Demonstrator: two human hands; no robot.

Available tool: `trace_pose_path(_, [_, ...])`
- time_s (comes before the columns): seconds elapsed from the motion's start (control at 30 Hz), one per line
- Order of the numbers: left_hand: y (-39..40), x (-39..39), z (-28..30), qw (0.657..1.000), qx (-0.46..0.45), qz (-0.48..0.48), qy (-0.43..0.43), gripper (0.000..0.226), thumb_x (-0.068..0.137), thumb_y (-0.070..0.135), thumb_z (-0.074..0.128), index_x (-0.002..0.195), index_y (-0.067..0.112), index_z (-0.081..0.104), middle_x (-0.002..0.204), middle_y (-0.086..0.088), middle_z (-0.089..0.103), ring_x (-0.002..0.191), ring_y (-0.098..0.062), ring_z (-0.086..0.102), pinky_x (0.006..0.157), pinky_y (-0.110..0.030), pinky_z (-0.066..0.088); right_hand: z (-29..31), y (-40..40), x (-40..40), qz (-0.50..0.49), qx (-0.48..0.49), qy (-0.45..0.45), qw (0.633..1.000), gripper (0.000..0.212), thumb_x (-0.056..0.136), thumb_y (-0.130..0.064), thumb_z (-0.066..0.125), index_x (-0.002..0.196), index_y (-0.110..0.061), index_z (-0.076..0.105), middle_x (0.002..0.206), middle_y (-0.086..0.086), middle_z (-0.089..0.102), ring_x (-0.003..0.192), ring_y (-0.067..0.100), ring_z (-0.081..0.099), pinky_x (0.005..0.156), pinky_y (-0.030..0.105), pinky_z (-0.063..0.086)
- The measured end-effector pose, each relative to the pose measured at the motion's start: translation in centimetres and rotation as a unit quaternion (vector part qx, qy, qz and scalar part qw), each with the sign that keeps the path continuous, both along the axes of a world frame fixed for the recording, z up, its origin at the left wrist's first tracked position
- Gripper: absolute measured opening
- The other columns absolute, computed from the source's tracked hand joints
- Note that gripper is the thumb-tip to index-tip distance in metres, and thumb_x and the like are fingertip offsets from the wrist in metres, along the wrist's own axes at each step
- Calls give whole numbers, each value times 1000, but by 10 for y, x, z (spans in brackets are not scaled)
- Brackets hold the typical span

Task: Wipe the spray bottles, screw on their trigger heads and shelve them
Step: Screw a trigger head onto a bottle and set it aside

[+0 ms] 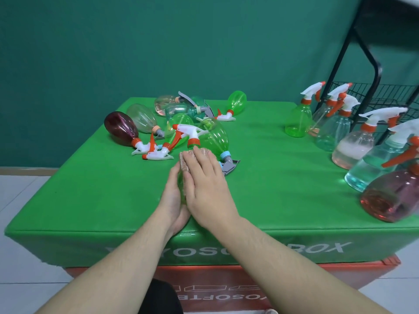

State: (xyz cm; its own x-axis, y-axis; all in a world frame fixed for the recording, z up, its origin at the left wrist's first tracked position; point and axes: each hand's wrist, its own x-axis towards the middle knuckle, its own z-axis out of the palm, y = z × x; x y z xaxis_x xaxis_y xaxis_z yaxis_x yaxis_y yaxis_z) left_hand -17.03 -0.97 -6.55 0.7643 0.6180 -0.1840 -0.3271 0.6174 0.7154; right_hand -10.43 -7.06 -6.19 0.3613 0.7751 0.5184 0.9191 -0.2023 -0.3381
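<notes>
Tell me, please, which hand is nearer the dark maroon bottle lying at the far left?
Left. The left hand sits on the maroon bottle's side; the right hand lies further right.

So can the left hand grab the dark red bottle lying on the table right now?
Probably not yet: the left hand is holding the green bottle being wiped. The dark red bottle lies uncovered at the pile's left edge.

Green-covered desk (260, 189) with white lettering on its front, dark green wall (136, 41) behind, pale tiled floor (20, 257)

Both hands hide most of the green bottle (181, 186); the purple bottle (394, 196) is cut off at right.
</notes>
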Motion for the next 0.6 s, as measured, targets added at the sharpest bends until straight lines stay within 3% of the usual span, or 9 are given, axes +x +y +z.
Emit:
trace_pose_path(0.2, [-3, -3, 3, 1000, -15, 3, 14, 70, 92, 66, 52, 119, 6, 76, 129, -16, 71, 124, -27, 66, 111, -41, 45, -18, -26, -11, 31, -32, -44, 998, 54, 107, -29, 22, 159, -18, 27, 167, 7, 19, 155, 32, 6, 124, 52, 15])
trace_pose_path(0.33, [-2, -4, 1, 999, -27, -2, 30, 74, 91, 66, 57, 118, -1, 74, 123, -23, 72, 120, -34, 68, 111, -45, 48, -24, -39, -15, 38, -14, -54, 998, 56, 102, -21, 37, 158, -19, 30, 166, 6, 23, 155, 36, 6, 122, 55, 19])
trace_pose_path(0.43, [-3, -5, 1, 999, -19, -23, 39, 73, 94, 66, 52, 98, 0, 82, 113, -25, 74, 100, -33, 76, 95, -42, 60, -26, -45, -18, 29, 0, -52, 998, 56, 101, -23, 38, 157, -19, 32, 166, 6, 24, 155, 34, 9, 122, 54, 22])
trace_pose_path(0.5, [-3, -4, 2, 999, -20, -36, 36, 73, 94, 67, 51, 101, 1, 82, 115, -25, 73, 101, -33, 75, 93, -43, 60, -26, -43, -20, 14, 1, -48, 999, 55, 103, -27, 36, 157, -20, 32, 166, 5, 23, 155, 32, 8, 122, 53, 22])
trace_pose_path(0.6, [-1, -3, -1, 999, -7, -42, 27, 76, 92, 68, 52, 119, 0, 75, 121, -21, 72, 109, -32, 72, 100, -42, 54, -23, -39, -24, -5, 6, -28, 1000, 55, 104, -32, 33, 158, -24, 29, 167, 3, 20, 156, 28, 5, 123, 52, 20])
